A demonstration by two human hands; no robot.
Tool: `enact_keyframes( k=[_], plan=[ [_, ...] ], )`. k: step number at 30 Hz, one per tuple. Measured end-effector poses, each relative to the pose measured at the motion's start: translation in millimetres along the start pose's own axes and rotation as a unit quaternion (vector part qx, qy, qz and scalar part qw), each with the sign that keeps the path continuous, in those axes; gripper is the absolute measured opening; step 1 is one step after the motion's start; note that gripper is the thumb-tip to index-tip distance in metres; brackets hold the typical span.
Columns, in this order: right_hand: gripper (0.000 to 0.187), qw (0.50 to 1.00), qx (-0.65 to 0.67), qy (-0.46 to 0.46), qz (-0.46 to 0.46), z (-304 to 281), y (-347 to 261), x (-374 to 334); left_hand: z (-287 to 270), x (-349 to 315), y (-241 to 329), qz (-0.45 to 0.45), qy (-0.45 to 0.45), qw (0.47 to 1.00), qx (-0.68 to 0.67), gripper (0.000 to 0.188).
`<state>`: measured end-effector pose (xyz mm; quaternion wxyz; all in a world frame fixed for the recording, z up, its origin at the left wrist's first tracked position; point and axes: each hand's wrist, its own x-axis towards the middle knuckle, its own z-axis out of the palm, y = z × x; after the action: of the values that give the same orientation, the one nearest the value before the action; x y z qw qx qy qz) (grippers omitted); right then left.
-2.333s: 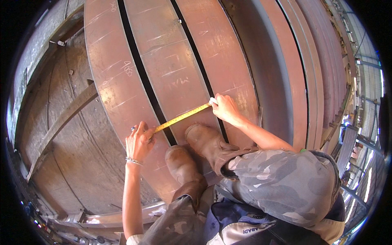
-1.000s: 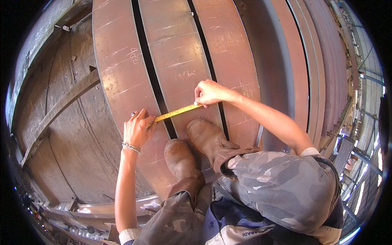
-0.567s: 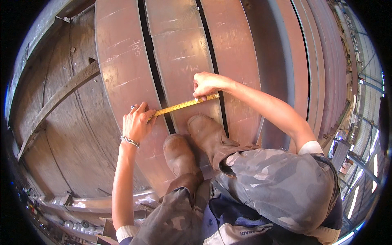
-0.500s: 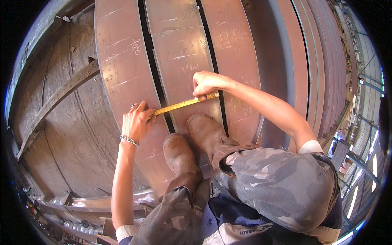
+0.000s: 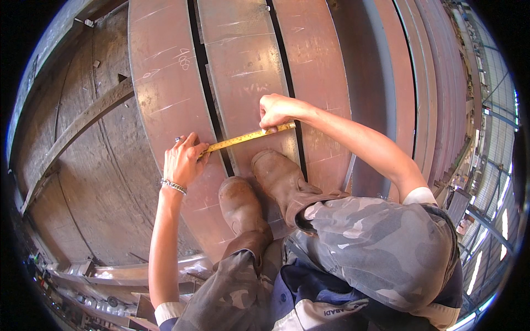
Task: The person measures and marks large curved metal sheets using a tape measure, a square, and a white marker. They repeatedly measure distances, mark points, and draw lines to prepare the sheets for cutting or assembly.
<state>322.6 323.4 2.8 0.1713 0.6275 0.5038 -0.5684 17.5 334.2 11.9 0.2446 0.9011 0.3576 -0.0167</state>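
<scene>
- Head view, and here's the tape [image 5: 234, 141], yellow and stretched slantwise, running from the left strip [image 5: 165, 94] across the left gap [image 5: 203, 66] and over the middle strip [image 5: 243, 83], its free end out at the right gap [image 5: 294, 126].
- The left hand [image 5: 184, 160] sits over the left strip with thumb and fingers clamped on the tape's near stretch, presumably so that end can't slip.
- Over to the right hand [image 5: 276, 113]: it arches in from the far side, wrist bent, fingertips bunched together on a white stub [image 5: 265, 131], perhaps chalk, right at the tape. Whether they also pinch the blade, one can't tell.
- That hand stops short of the free end, leaving the tip bare; it looks like a way to keep the end in sight and the blade straight.
- With the hands well apart, the tape looks taut between them, its markings facing up, likely for reading.
- And the boots [image 5: 240, 204] stand on the strips, toes just below the tape but clear of it, probably to keep the body close and steady.
- Thin white lines [image 5: 168, 105] cross the strips, too fine to make out fully.
</scene>
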Motion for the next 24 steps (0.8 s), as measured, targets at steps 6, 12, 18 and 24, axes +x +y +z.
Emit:
enact_keyframes(
  k=[6,12,18,24],
  plan=[
    [0.012,1.000,-0.001,0.006,0.020,1,-1,1,-1,0,1,-0.004,-0.005,1.000,-0.001,0.015],
    [0.012,0.999,-0.019,0.041,0.006,9,1,6,0,0,0,-0.004,-0.014,1.000,0.004,0.016],
    [0.016,0.825,0.128,0.523,-0.169,-40,-9,-20,-1,0,0,-0.002,-0.013,1.000,0.004,0.016],
    [0.025,0.855,0.307,0.385,-0.165,-33,-20,-52,-1,0,0,-0.002,-0.009,1.000,0.008,0.015]
  ],
)
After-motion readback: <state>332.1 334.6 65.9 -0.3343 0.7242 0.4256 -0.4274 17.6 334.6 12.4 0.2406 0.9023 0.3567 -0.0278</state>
